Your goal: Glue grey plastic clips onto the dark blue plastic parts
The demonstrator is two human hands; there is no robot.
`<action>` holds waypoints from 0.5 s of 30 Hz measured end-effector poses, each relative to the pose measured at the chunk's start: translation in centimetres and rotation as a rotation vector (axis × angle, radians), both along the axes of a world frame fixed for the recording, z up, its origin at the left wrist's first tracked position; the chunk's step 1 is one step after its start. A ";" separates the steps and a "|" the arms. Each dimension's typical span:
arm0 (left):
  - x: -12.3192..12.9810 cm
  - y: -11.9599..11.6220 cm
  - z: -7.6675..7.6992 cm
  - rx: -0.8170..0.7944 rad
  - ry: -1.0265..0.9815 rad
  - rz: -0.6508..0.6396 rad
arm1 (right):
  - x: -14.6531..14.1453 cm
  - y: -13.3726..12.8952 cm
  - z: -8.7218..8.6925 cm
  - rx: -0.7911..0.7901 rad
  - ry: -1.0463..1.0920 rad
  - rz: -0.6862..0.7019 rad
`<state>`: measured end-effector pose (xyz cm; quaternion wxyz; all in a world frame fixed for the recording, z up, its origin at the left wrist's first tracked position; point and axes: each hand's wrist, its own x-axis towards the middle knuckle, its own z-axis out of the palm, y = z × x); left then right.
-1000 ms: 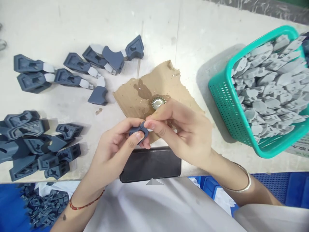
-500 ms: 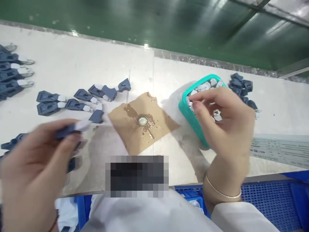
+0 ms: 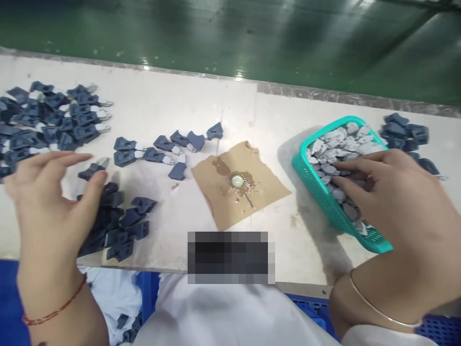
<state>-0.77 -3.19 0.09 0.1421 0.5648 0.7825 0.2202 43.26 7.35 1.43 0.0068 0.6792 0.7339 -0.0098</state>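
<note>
My left hand [image 3: 54, 202] is open, thumb and fingers spread. A dark blue plastic part with a pale tip [image 3: 92, 169] lies between its fingertips, apparently not gripped. Just below it is a heap of dark blue parts [image 3: 115, 223], partly hidden by the hand. My right hand [image 3: 392, 192] reaches into the teal basket [image 3: 317, 192], thumb and forefinger closed around a small grey plastic piece [image 3: 329, 169]. Many similar grey pieces fill the basket, some hidden under the hand.
Brown paper [image 3: 212, 187] with wet spots and a small round cap [image 3: 237, 181] lies mid-table. Dark blue parts with white inserts [image 3: 125, 157] lie left of it. More parts with metal clips [image 3: 86, 115] lie far left; another dark heap [image 3: 403, 132] sits behind the basket.
My left hand has let go of the blue part it held and opened. My right hand has reached deeper into the basket. The view has shifted left.
</note>
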 end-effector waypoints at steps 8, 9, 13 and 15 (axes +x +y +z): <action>2.4 -1.8 -0.8 -0.142 0.206 -0.326 | 1.2 0.6 -1.3 0.035 -0.026 0.171; 2.4 -1.8 -1.0 -0.157 0.214 -0.329 | 0.9 0.7 -1.2 0.022 -0.006 0.193; 2.3 -1.3 -1.5 -0.184 0.223 -0.349 | -0.4 0.8 -0.3 -0.075 0.098 0.181; 2.3 -1.3 -1.6 -0.155 0.234 -0.335 | -0.9 0.9 0.2 -0.146 0.171 0.144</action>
